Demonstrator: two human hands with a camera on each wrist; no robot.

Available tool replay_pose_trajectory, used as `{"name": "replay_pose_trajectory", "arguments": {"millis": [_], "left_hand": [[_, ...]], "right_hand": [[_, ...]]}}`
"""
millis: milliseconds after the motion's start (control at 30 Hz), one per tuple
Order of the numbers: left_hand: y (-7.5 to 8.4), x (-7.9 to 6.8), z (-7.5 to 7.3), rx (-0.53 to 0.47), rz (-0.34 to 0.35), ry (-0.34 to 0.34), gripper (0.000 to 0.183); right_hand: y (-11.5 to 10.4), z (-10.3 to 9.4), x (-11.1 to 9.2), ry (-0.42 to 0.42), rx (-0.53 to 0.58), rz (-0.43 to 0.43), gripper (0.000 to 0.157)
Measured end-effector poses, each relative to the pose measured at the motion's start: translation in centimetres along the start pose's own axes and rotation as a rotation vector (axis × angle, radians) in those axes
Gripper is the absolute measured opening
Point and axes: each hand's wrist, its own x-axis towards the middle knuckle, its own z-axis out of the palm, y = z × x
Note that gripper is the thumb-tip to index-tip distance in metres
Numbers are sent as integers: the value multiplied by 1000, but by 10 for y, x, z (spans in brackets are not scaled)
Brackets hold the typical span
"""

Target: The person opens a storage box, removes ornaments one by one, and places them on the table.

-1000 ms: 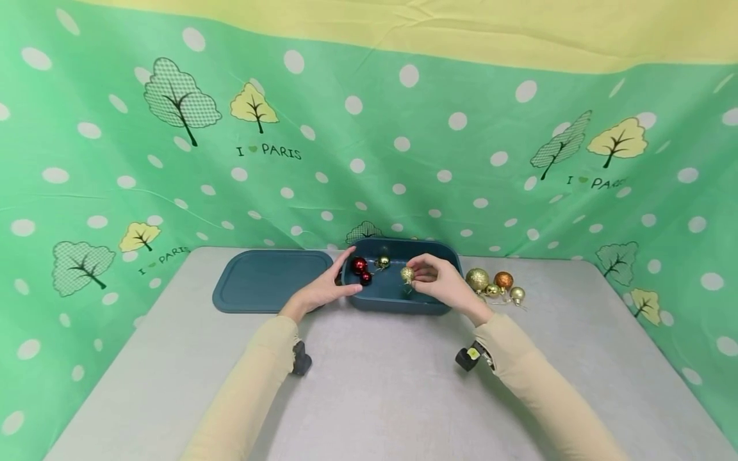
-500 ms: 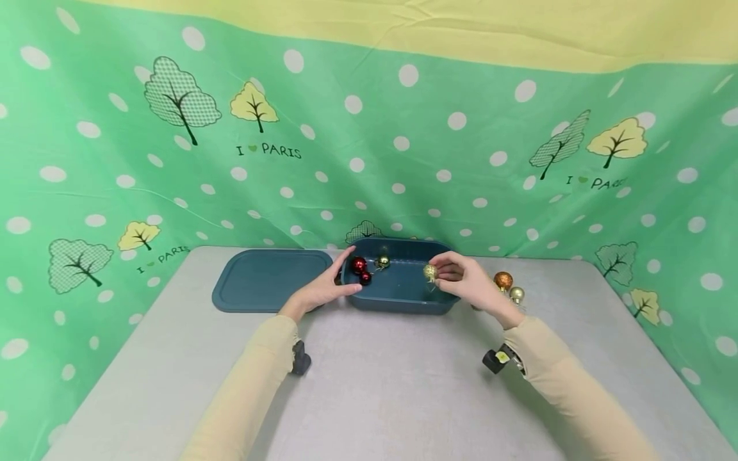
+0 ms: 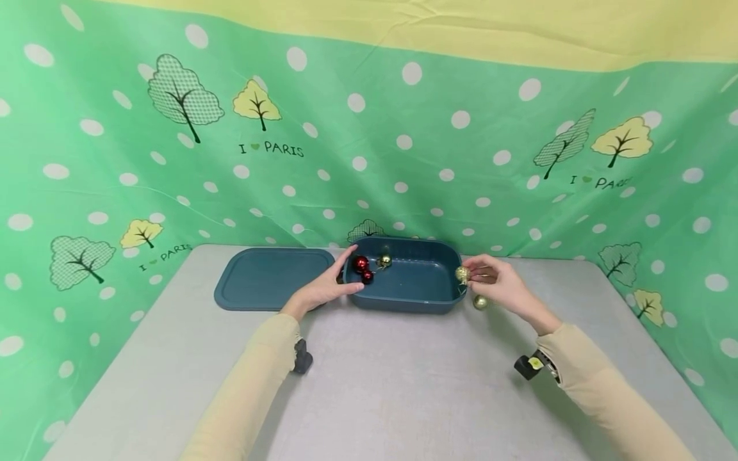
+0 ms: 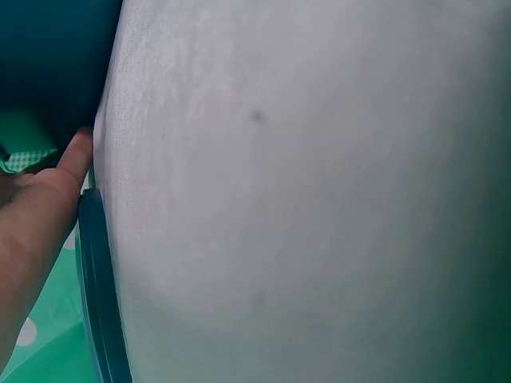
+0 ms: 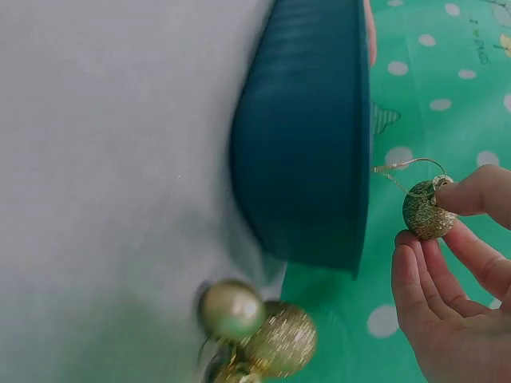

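Observation:
My left hand (image 3: 321,288) rests at the left end of a dark blue plastic box (image 3: 398,307), thumb and fingers spread straight against its rim. The left wrist view shows a straight finger (image 4: 76,159) touching the box. My right hand (image 3: 504,285) pinches a small gold glitter Christmas bauble (image 5: 427,209) by its top, with its string loop hanging free. This bauble is at the box's right rim, above table level. Inside the box, at the left, lie two red baubles (image 3: 360,264) and a shiny gold bauble (image 3: 384,260).
A flat blue lid (image 3: 271,278) lies on the grey table (image 3: 392,378) to the left of the box. Loose gold baubles (image 5: 279,339) sit on the table by the box's right end, partly hidden by my right hand in the head view. A green printed cloth (image 3: 398,160) hangs behind.
My right hand has moved right, carrying the gold bauble from over the box to its right rim. It now covers most of the loose baubles. My left hand has stayed in place.

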Motion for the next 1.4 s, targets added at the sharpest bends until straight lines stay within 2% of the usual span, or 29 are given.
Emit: {"name": "replay_pose_trajectory", "arguments": {"millis": [267,667,900,1400], "left_hand": [[-1,0,2,6,15,21,92],[-1,-1,2,-4,29,21,93],[-1,-1,2,-3,47,4,91],[-2,0,2,-1,31,15,91]], "right_hand": [[16,-14,-14,21,0,-12,36],[29,-31,-31,47,-107,76,39],[39,-35,-38,48,-183,57,40],[55,-32,-44,2,-311,92,40]]}}
